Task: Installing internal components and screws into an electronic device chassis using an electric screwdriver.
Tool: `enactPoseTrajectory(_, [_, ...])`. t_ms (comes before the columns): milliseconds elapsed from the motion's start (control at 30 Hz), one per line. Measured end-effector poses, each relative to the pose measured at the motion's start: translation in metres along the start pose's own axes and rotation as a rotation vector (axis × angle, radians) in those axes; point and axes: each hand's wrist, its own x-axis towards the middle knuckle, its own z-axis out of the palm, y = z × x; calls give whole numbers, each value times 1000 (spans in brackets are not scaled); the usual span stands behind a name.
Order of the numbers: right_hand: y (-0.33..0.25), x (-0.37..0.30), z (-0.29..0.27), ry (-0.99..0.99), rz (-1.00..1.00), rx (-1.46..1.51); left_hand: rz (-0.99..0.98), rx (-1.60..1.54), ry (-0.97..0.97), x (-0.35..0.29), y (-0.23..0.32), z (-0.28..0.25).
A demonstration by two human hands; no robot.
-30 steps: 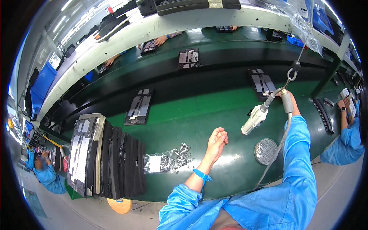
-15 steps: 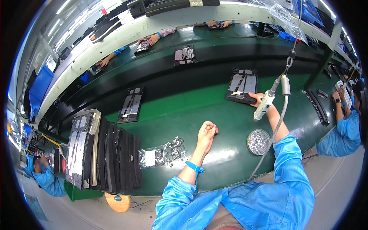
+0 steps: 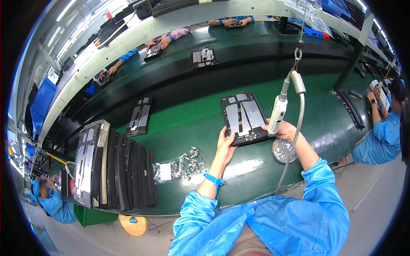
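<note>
Head: left fingers (image 3: 222,133), right fingers (image 3: 265,127) curled round panel (image 3: 244,118).

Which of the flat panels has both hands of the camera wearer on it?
The panel immediately left of the hanging white tool; only this one touches the left hand and right hand.

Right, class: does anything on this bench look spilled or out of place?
Yes: small metallic parts lie strewn loose on the green bench beside the clear plastic bag. They look spilled, though possibly tipped out deliberately.
</note>
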Motion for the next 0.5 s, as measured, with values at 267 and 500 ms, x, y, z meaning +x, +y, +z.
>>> enactPoseTrajectory(267, [-24, -65, 71, -428, -901, -295, 291, 203, 59, 8, -18, -10])
enactPoseTrajectory(500, [-10, -71, 86, 55, -815, -349, 399, 521, 185, -25, -4, 6])
